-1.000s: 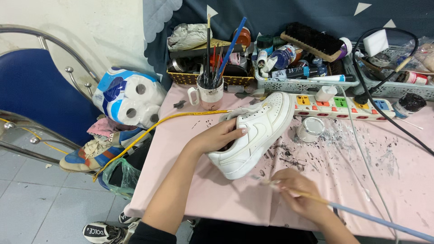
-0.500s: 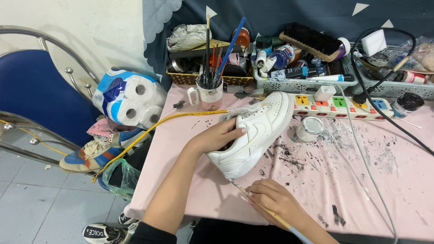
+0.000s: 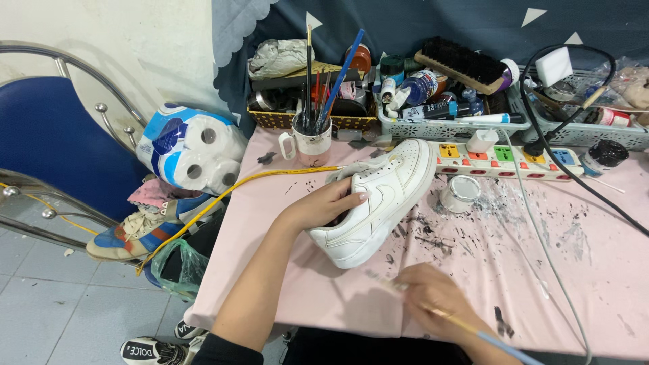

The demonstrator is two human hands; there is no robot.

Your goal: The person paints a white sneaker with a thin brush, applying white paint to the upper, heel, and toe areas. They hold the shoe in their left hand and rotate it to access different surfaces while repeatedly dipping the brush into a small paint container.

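Note:
A white sneaker [image 3: 378, 203] lies tilted on the pink, paint-spattered table cover [image 3: 595, 270]. My left hand [image 3: 328, 203] grips the sneaker at its heel and opening, fingers tucked inside. My right hand [image 3: 436, 301] is near the table's front edge, holding a thin paintbrush [image 3: 497, 338] with a light blue handle. The brush tip points toward the sneaker's sole, just below it. The right hand and the brush tip are blurred.
A mug full of brushes [image 3: 312, 138] stands behind the sneaker. A power strip [image 3: 514, 159], a small open jar [image 3: 460, 192], baskets of paint bottles [image 3: 446, 101], cables, a pack of toilet rolls [image 3: 193, 155] and a blue chair [image 3: 61, 155] surround the work area.
My right hand with the brush has moved left and back, from the sneaker's side toward the table's front edge. The left hand keeps its hold on the sneaker.

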